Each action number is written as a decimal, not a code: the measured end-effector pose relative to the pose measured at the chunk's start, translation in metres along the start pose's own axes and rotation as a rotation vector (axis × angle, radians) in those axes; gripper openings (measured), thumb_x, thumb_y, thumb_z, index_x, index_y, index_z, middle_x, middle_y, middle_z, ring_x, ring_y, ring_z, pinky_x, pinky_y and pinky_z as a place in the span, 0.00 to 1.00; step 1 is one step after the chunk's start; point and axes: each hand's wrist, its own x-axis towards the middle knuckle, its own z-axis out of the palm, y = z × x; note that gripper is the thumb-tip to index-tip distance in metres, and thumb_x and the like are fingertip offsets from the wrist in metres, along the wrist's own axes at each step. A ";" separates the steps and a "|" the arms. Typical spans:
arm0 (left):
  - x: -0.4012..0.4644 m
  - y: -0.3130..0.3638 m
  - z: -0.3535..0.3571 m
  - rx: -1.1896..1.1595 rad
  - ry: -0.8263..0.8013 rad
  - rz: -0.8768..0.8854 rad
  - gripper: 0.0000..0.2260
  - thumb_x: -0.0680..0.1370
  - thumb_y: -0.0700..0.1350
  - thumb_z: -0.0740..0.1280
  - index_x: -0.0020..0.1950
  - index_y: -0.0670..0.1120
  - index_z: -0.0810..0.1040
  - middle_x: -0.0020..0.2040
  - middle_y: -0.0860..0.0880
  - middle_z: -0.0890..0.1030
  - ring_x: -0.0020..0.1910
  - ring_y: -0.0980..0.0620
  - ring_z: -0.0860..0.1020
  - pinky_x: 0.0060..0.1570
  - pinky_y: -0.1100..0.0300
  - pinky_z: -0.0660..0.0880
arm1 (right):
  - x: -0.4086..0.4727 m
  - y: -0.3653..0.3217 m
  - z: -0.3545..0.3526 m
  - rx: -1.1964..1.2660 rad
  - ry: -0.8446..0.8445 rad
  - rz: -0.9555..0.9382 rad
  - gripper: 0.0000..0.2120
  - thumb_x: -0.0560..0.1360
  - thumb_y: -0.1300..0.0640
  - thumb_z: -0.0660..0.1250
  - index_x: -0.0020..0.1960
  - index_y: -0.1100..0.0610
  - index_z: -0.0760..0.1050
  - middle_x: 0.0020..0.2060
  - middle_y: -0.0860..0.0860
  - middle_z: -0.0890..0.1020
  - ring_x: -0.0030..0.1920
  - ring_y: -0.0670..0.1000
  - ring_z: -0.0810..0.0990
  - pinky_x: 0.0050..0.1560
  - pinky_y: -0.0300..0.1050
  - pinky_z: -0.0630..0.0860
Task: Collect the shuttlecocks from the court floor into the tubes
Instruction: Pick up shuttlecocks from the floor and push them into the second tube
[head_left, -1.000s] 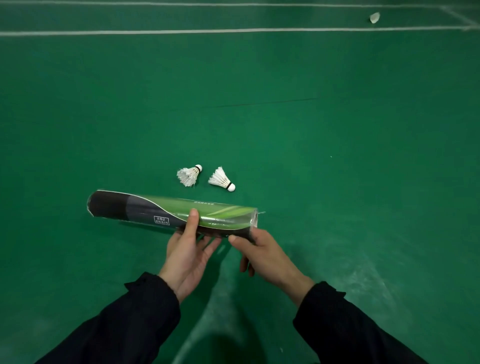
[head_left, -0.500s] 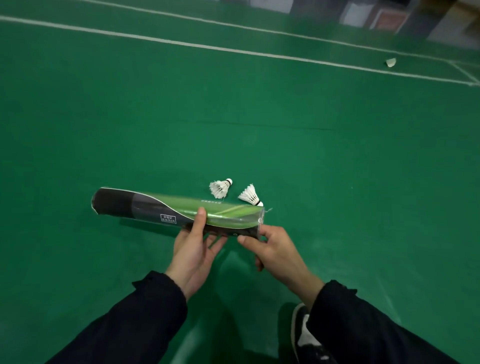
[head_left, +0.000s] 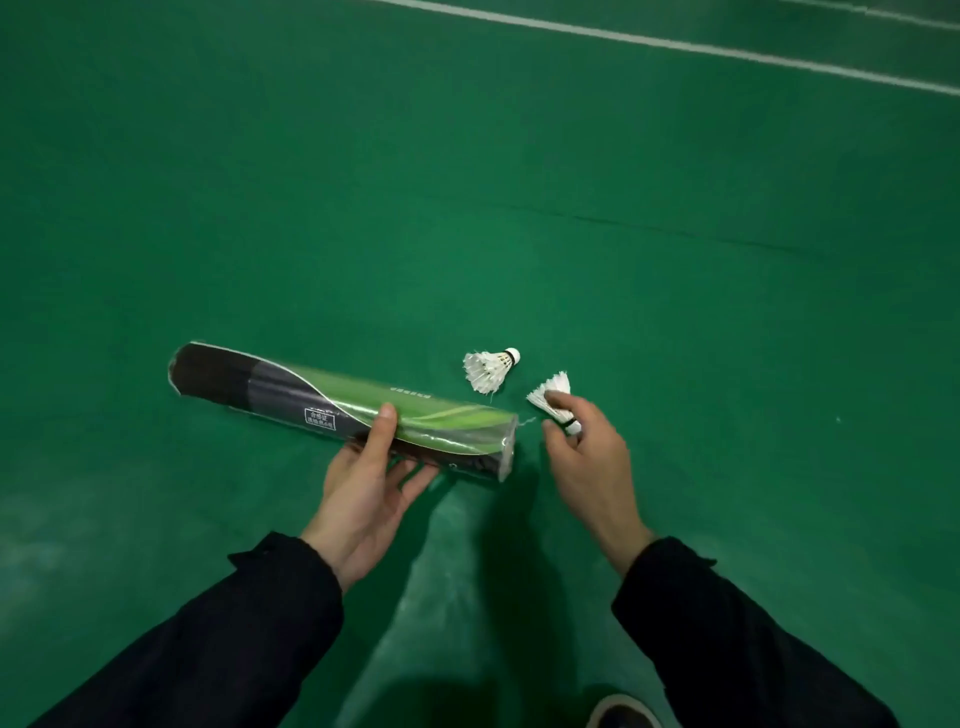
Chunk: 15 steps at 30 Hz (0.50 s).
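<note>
A long green and black shuttlecock tube (head_left: 291, 395) lies level above the court floor, its open end pointing right. My left hand (head_left: 369, 483) holds it from below near that end, thumb on top. My right hand (head_left: 587, 457) is just right of the tube's mouth and pinches a white feather shuttlecock (head_left: 553, 397) near its cork base, feathers pointing up and away. A second white shuttlecock (head_left: 488, 366) lies on the green floor a little to the left of it, cork to the right.
The green court floor (head_left: 519, 182) stretches all around, with white boundary lines (head_left: 675, 44) at the top right. A seam in the mat (head_left: 649, 226) runs across the middle. The toe of a shoe (head_left: 621, 712) shows at the bottom edge.
My right hand let go of the tube's end and moved right to the nearer shuttlecock, which it now pinches. The view dropped closer to the floor; the far shuttlecock has left the frame.
</note>
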 end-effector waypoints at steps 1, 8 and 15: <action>0.000 -0.002 0.002 0.003 0.013 0.001 0.21 0.83 0.51 0.66 0.71 0.38 0.74 0.65 0.40 0.84 0.63 0.43 0.84 0.56 0.52 0.84 | 0.017 0.006 0.002 -0.104 -0.036 -0.097 0.17 0.80 0.55 0.65 0.68 0.48 0.75 0.63 0.46 0.81 0.34 0.37 0.74 0.47 0.44 0.76; -0.005 -0.011 0.008 -0.039 0.083 -0.004 0.23 0.82 0.53 0.67 0.71 0.38 0.74 0.65 0.41 0.84 0.62 0.44 0.84 0.57 0.51 0.84 | 0.075 0.038 -0.008 -0.770 -0.300 -0.271 0.18 0.76 0.61 0.63 0.65 0.55 0.75 0.53 0.54 0.78 0.47 0.57 0.80 0.45 0.52 0.80; -0.005 -0.013 0.006 -0.161 0.109 -0.001 0.24 0.81 0.53 0.68 0.70 0.38 0.75 0.65 0.37 0.84 0.59 0.43 0.86 0.51 0.53 0.85 | 0.001 -0.004 -0.056 0.553 -0.021 -0.018 0.05 0.77 0.63 0.72 0.47 0.54 0.84 0.38 0.57 0.83 0.37 0.50 0.78 0.41 0.43 0.76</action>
